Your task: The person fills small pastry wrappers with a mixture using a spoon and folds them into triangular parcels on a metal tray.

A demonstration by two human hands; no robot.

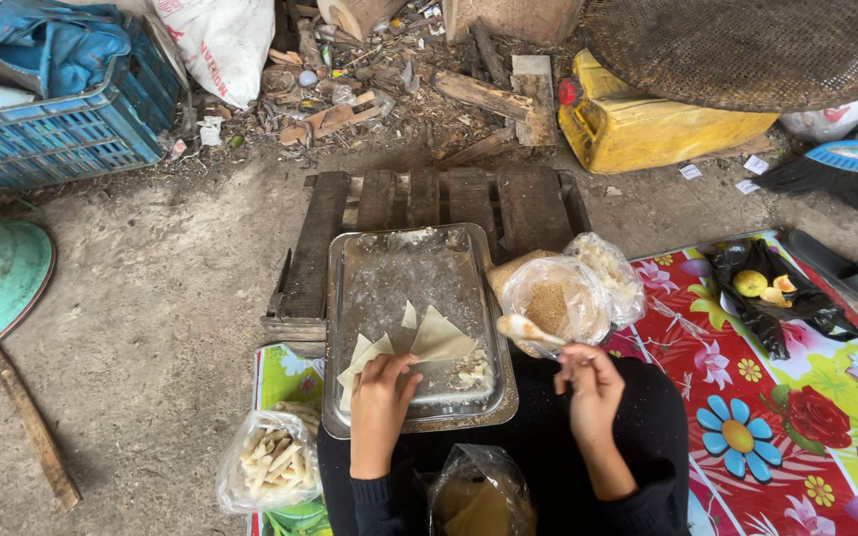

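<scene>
A metal tray [355, 288] rests on a low wooden pallet in front of me, with pale triangular wrapper sheets [437, 335] lying in it. My left hand [381, 397] presses down on the wrappers at the tray's near edge. My right hand [588, 382] holds a pale spoon [528, 331] whose bowl pokes into a clear bag of brown crumbly filling [551, 301]. A second clear bag with pale filling [610, 266] sits just behind it.
A bag of pale rolled sticks [270, 462] lies at my left knee, another clear bag [479, 496] on my lap. A flowered mat [786, 417] lies to the right with a black bag of fruit [777, 298]. A blue crate [62, 129], yellow jerrycan [647, 129] and firewood stand behind.
</scene>
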